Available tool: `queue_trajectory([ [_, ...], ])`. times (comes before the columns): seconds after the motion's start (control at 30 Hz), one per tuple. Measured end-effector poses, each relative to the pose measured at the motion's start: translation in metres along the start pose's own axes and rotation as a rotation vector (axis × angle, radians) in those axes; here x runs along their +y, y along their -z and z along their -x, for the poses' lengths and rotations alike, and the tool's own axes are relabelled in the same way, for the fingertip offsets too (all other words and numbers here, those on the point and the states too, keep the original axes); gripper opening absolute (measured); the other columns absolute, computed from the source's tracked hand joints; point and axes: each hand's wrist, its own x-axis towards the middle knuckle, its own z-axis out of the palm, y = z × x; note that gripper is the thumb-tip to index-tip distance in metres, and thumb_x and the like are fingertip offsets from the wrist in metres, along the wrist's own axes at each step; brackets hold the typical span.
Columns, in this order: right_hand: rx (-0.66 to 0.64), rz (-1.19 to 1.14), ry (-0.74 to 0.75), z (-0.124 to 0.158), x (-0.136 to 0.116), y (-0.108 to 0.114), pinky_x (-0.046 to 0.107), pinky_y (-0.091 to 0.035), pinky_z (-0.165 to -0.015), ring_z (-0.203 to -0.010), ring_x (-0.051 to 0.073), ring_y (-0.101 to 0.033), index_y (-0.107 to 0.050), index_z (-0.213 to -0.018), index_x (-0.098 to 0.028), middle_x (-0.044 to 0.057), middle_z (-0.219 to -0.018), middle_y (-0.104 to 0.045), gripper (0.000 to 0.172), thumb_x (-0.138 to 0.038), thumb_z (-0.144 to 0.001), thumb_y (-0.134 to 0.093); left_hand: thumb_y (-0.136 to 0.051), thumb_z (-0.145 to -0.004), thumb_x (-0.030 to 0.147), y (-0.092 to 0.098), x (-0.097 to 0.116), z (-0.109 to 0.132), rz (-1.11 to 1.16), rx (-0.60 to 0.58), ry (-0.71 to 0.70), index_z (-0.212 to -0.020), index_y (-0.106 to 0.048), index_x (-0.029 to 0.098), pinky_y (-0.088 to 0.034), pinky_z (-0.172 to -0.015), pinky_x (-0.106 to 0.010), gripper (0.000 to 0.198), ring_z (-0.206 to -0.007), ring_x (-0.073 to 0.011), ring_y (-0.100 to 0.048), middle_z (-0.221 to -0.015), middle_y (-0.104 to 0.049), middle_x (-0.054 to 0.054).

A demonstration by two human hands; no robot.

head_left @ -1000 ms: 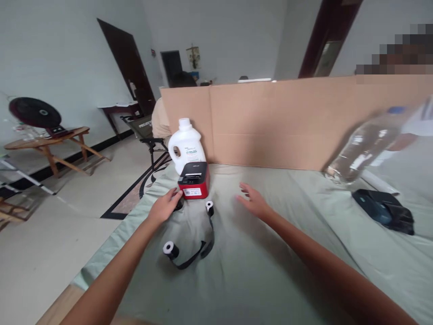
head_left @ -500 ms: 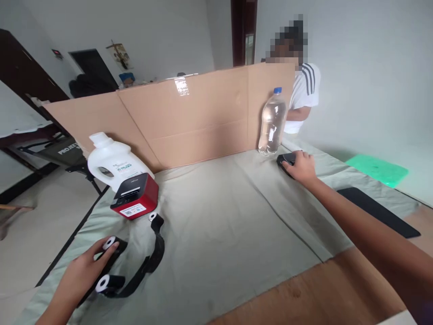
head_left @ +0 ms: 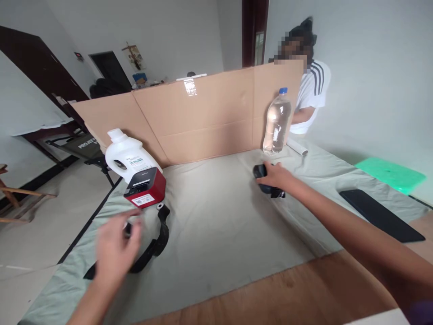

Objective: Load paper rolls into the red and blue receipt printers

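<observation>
My right hand (head_left: 279, 175) is closed around a black, rounded hand-sized object (head_left: 261, 172) with a pale-marked label at its lower end; the exact kind is unclear. The object sits over the cloth in front of a clear water bottle (head_left: 277, 124). My left hand (head_left: 117, 243) is smeared by motion, its fingers curved, with a dark bit showing between thumb and fingers. I cannot tell whether it grips that. Beside it lies a curved black strip (head_left: 161, 234) with a white-ended roll at its far end. A red and black printer (head_left: 149, 187) stands just beyond.
A white jug (head_left: 126, 153) leans behind the printer, before an upright cardboard sheet (head_left: 203, 122). On the right are a long flat black pad (head_left: 382, 214), a white tube (head_left: 297, 146) and a green surface (head_left: 390, 174). A person in a white shirt (head_left: 313, 95) is behind the cardboard.
My right hand has brought the black object left and toward me, away from the bottle's foot. My left hand has moved up and right from the near black rolls. The view has shifted slightly.
</observation>
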Motion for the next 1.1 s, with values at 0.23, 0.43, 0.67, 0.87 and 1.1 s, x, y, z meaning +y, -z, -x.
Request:
queue_trajectory([
  [0.23, -0.162, 0.145, 0.264, 0.095, -0.131, -0.031, 0.045, -0.050, -0.078, -0.097, 0.039, -0.064, -0.053, -0.123, -0.014, 0.024, -0.109, -0.058, 0.067, -0.050, -0.070, -0.071, -0.050, -0.094, 0.045, -0.102, 0.127, 0.054, 0.420, -0.702, -0.531, -0.147, -0.046, 0.027, -0.015, -0.123, -0.053, 0.056, -0.149, -0.0313, -0.031, -0.159, -0.038, -0.007],
  [0.43, -0.210, 0.291, 0.221, 0.106, -0.153, -0.054, 0.043, -0.048, -0.082, -0.102, 0.039, -0.063, -0.047, -0.131, -0.011, 0.027, -0.116, -0.055, 0.069, -0.049, -0.076, -0.065, -0.035, -0.100, 0.054, -0.102, 0.117, 0.075, 0.260, -0.701, -0.701, -0.156, -0.031, 0.027, -0.011, -0.125, -0.054, 0.062, -0.154, -0.0296, -0.016, -0.165, -0.027, -0.005],
  [0.67, -0.179, 0.225, 0.050, 0.112, -0.156, -0.061, 0.048, -0.047, -0.084, -0.110, 0.042, -0.059, -0.045, -0.135, -0.018, 0.023, -0.125, -0.047, 0.071, -0.053, -0.077, -0.066, -0.037, -0.100, 0.053, -0.102, 0.117, 0.074, 0.328, -0.678, -0.691, -0.155, -0.033, 0.026, -0.012, -0.124, -0.055, 0.062, -0.153, -0.0311, -0.018, -0.163, -0.032, -0.003],
  [0.87, -0.108, 0.055, 0.119, 0.096, -0.138, -0.053, 0.063, -0.042, -0.093, -0.122, 0.050, -0.050, -0.041, -0.146, -0.021, 0.025, -0.135, -0.045, 0.091, -0.076, -0.075, -0.058, -0.054, -0.094, 0.039, -0.099, 0.115, 0.071, 0.483, -0.599, -0.625, -0.134, -0.058, 0.025, -0.030, -0.117, -0.051, 0.043, -0.138, -0.0291, -0.045, -0.144, -0.057, -0.007],
  [1.1, -0.097, -0.859, 0.329, 0.044, -0.085, -0.100, 0.045, -0.042, -0.106, -0.112, 0.025, -0.062, -0.055, -0.130, -0.023, 0.011, -0.124, -0.064, 0.058, -0.064, -0.091, -0.042, -0.054, -0.090, 0.022, -0.116, 0.106, 0.021, 0.850, -0.516, 0.138, -0.103, -0.067, 0.019, -0.050, -0.077, -0.026, 0.019, -0.079, -0.0142, -0.064, -0.092, -0.072, -0.004],
])
